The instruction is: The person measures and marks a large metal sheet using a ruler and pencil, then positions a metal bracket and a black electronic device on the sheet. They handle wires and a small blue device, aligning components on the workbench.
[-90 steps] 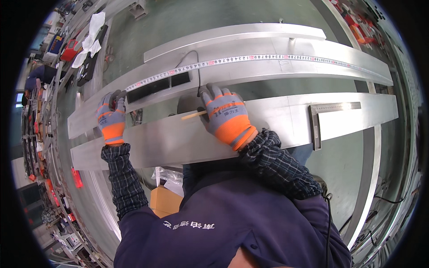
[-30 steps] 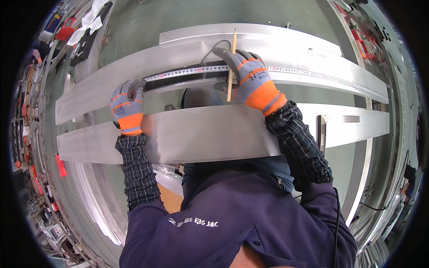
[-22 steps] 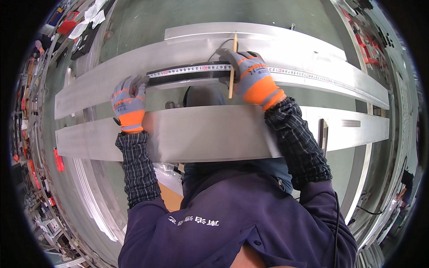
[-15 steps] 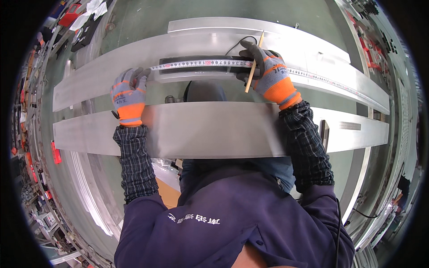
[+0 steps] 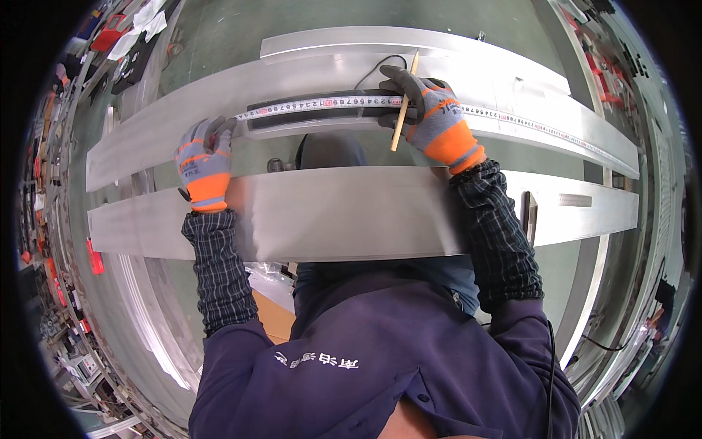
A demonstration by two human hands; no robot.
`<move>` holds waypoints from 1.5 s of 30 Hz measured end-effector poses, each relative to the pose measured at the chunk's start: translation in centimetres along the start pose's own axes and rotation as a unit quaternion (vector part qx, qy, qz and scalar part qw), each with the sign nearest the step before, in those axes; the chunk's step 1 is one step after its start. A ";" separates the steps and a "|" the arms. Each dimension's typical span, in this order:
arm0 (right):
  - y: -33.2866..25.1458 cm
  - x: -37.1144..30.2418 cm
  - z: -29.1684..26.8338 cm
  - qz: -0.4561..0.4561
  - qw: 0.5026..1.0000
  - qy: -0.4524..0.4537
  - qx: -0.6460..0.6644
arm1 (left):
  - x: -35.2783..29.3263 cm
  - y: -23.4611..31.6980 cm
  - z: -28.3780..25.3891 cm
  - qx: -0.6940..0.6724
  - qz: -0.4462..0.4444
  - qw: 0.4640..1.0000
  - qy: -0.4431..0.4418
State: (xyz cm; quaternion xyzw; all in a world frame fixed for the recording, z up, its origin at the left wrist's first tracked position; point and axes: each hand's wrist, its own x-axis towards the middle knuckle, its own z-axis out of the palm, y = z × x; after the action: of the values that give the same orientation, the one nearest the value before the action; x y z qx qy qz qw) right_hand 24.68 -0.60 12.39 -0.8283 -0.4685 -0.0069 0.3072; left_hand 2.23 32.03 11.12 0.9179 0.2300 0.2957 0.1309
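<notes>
A steel tape measure [image 5: 322, 104] stretches along the far long metal plate [image 5: 175, 110]. At its left end, my left hand [image 5: 205, 161], in a grey and orange work glove, pinches the tape's tip between thumb and fingers. My right hand [image 5: 436, 121], gloved alike, is closed over the tape near the plate's middle. A yellow pencil [image 5: 404, 106] sticks up and down between its fingers, slanting across the tape. Under the tape lies a dark rectangular strip [image 5: 292, 121]; I cannot tell whether it is a piece or an opening. The tape runs on rightward past my right hand.
Nearer me lies a second metal plate [image 5: 351, 212], with a short steel ruler [image 5: 575, 200] and a dark bar [image 5: 529, 218] on its right part. Another metal piece [image 5: 329, 40] sits along the far edge. A black cable [image 5: 371, 72] loops beside my right hand.
Both my hands have shifted slightly left, carrying the tape's end and the pencil with them. Their grips look the same.
</notes>
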 end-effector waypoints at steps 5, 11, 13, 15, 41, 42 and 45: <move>0.0 0.0 0.1 0.003 1.000 -0.004 0.003 | -0.1 -0.6 0.5 -0.016 -0.014 1.000 0.004; -0.2 0.1 0.0 0.005 1.000 -0.011 -0.005 | 0.2 0.1 0.2 -0.035 -0.035 0.999 -0.008; -0.9 0.2 -0.6 0.032 0.998 -0.041 -0.017 | 0.1 0.0 0.2 -0.002 -0.018 1.000 -0.003; -0.5 -0.1 0.0 0.014 1.000 -0.011 -0.019 | 0.1 -0.2 0.2 0.007 -0.010 1.000 0.000; -1.0 -12.8 -3.0 0.099 0.961 0.259 0.012 | 0.3 -0.3 0.3 0.010 -0.014 1.000 -0.009; -1.2 -12.9 -3.2 0.104 0.967 0.233 0.010 | 0.2 -0.3 0.3 0.002 -0.020 1.000 -0.007; -1.5 -12.8 -3.3 0.114 0.969 0.218 0.019 | -0.1 -0.6 0.5 -0.016 -0.036 0.999 0.001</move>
State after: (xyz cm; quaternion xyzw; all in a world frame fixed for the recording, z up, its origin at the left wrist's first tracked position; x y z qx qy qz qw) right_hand 17.26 -11.63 11.98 -0.8487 -0.2933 -0.1432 0.4162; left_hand 2.28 32.49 10.45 0.9064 0.2584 0.2956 0.1559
